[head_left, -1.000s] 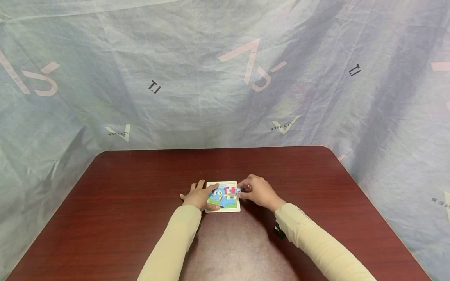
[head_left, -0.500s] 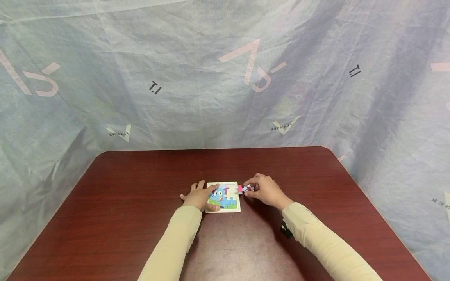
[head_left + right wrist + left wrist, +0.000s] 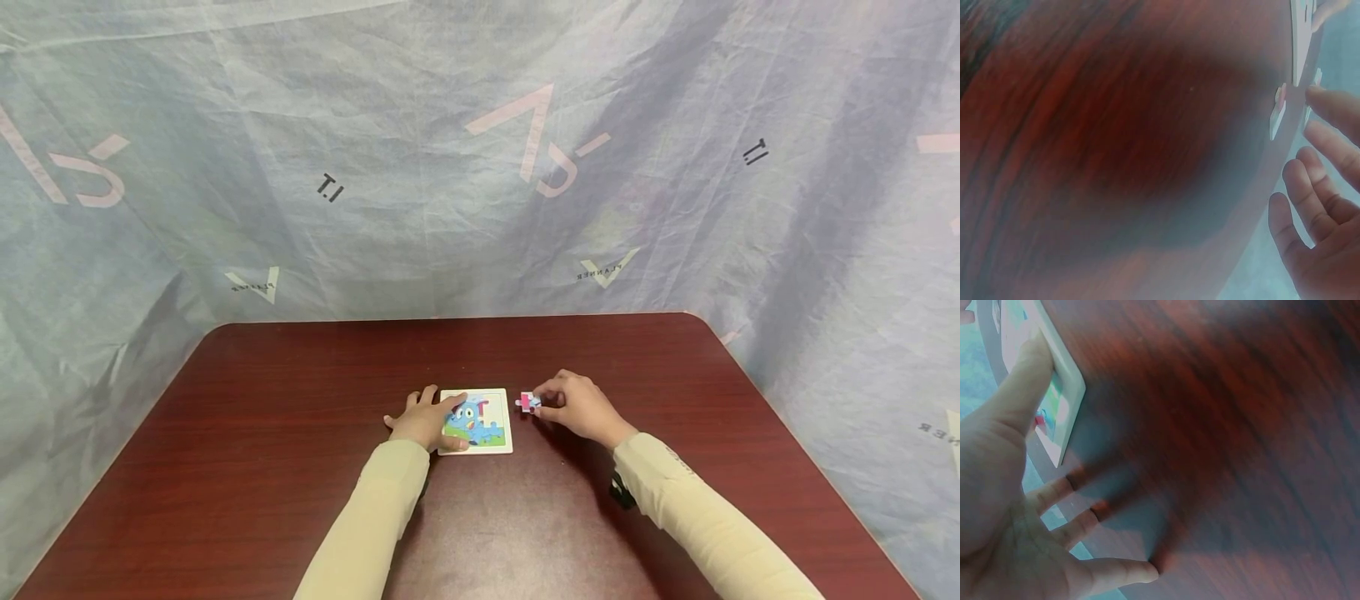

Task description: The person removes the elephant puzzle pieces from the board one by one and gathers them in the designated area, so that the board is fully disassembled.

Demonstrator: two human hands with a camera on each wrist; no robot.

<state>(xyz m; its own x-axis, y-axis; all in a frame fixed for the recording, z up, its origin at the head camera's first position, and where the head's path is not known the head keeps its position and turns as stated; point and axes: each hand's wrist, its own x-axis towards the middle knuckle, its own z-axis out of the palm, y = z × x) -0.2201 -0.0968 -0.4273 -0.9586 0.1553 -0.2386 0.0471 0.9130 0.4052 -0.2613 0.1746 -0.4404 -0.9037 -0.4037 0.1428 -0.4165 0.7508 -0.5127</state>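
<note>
A small square puzzle in a white frame [image 3: 510,433] lies on the table, showing a blue cartoon animal on green ground with a bare pale patch at its upper right. My left hand [image 3: 422,419] spreads over its left side, thumb and forefinger resting on it, as the left wrist view also shows the thumb [image 3: 1035,359] across the frame. Right of the frame, my right hand [image 3: 585,408] pinches a pink and light-blue puzzle piece [image 3: 527,403] by its right end. The right wrist view shows a pink-marked piece [image 3: 1279,112] close beside the fingertips [image 3: 1319,97].
The dark red-brown wooden table [image 3: 315,367] has rounded far corners. Behind it and at both sides hangs a grey printed cloth [image 3: 420,167]. Both forearms wear pale sleeves [image 3: 360,525].
My right hand has slid the pink and light-blue piece from the puzzle's upper right out past the frame's right edge, baring the pale patch. My left hand has stayed in place.
</note>
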